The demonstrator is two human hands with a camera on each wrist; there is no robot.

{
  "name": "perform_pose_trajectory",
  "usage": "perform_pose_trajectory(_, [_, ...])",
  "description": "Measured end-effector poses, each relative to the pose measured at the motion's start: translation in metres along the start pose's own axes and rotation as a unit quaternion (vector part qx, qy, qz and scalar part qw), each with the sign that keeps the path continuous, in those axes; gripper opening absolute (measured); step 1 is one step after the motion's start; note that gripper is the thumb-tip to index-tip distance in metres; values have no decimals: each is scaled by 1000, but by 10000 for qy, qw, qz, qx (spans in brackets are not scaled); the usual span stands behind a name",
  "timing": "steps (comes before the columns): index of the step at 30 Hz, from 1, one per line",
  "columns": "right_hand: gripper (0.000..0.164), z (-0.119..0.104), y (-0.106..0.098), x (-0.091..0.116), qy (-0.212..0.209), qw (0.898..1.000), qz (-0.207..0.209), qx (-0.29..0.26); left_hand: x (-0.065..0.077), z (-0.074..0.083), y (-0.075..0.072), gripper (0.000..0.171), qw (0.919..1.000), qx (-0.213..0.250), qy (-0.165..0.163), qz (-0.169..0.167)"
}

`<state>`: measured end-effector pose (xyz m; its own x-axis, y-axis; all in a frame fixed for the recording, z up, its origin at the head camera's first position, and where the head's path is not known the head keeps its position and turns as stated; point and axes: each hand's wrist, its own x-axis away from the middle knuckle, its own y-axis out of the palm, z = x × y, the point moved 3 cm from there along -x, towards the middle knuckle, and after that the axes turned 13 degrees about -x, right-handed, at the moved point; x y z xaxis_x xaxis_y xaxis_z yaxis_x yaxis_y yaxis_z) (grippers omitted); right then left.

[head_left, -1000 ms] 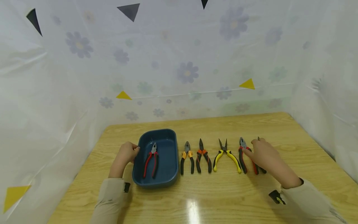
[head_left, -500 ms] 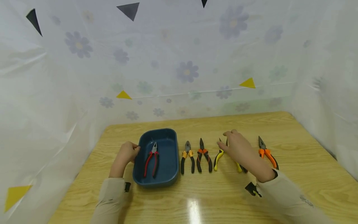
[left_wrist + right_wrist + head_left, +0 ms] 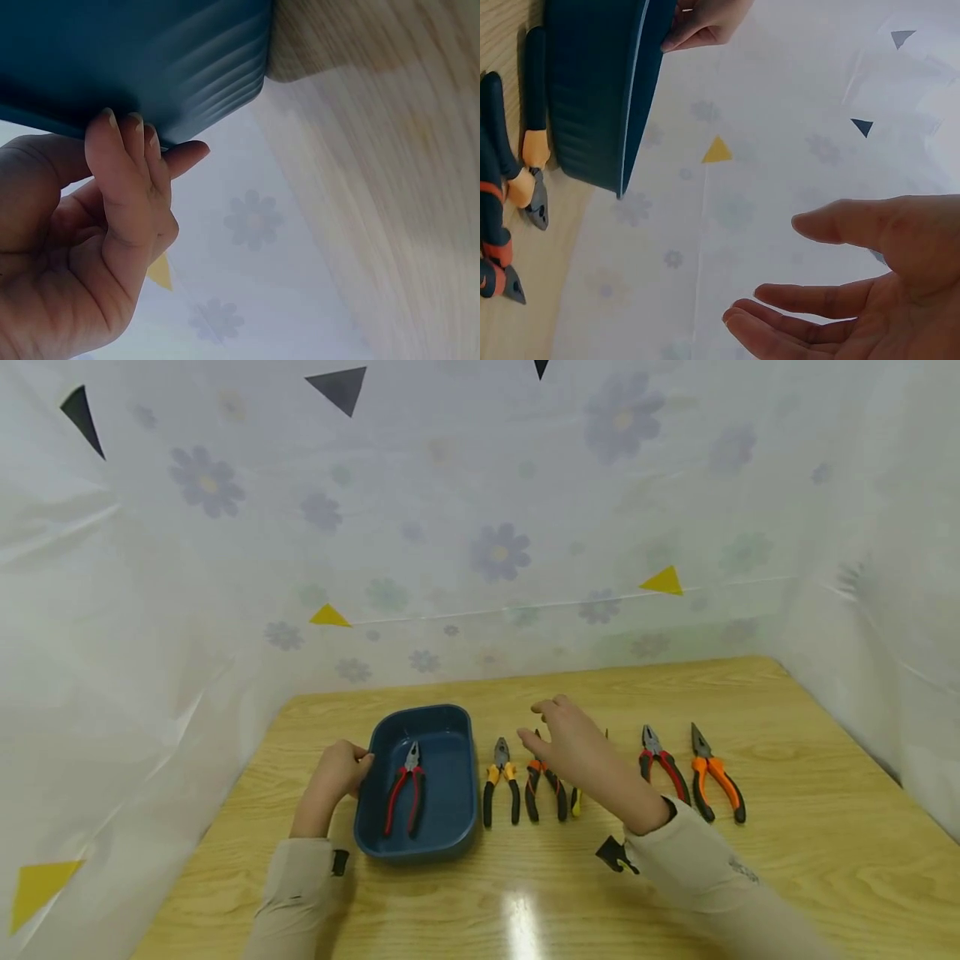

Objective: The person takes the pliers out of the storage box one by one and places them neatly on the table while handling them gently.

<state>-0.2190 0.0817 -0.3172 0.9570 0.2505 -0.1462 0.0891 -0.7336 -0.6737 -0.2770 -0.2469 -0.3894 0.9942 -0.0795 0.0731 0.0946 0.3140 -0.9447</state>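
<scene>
My left hand (image 3: pixel 341 770) holds the left rim of a dark blue plastic bin (image 3: pixel 447 802), its fingers (image 3: pixel 120 165) against the outer wall. Inside the bin lies a pair of red-and-black pliers (image 3: pixel 412 768). Over the row of tools hovers my right hand (image 3: pixel 576 750), fingers spread and nothing in them. Beneath it are black pliers with red-orange trim (image 3: pixel 533 781) and yellow-handled needle-nose pliers (image 3: pixel 576 802), mostly hidden by the hand. Between that hand and the bin lie combination pliers with black and light-orange grips (image 3: pixel 502 756).
Further right on the wooden table (image 3: pixel 585 893) lie a second pair of red-and-black pliers (image 3: pixel 652 743) and orange-handled needle-nose pliers (image 3: pixel 701 745). A pale flowered sheet (image 3: pixel 435 527) hangs behind and on both sides of the table.
My right hand has swept left along the row, from the rightmost pliers to above the red-orange-trimmed ones, uncovering the tools at the right. The left hand and bin stay put.
</scene>
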Motion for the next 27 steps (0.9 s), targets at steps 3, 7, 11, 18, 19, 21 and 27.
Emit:
perform_pose_trajectory(3, [50,-11,10,-4,3,9998,-97,-171,1,-1,-1,30,10000,5,3,16])
perform_pose_trajectory(7, [49,-27,24,-7,1,9991,-219,-372,1,-3,-1,30,10000,53,-10,8])
perform_pose_trajectory(11, [49,-39,37,-12,-1,9979,-354,-536,0,-4,0,29,9999,111,-45,-10])
perform_pose_trajectory(18, [48,-53,56,-21,-215,9968,-558,-525,0,-3,-1,30,9999,130,-42,-7])
perform_pose_trajectory(19, [49,-55,59,-23,-259,9967,-591,-494,1,-3,-1,30,9999,136,-45,-15])
perform_pose_trajectory(21, [49,-56,66,-26,-315,9962,-654,-471,1,-3,-1,30,9999,146,-66,-31])
perform_pose_trajectory(27, [48,-57,91,-37,-244,9959,-834,-257,1,-3,-1,31,9998,185,-95,-57])
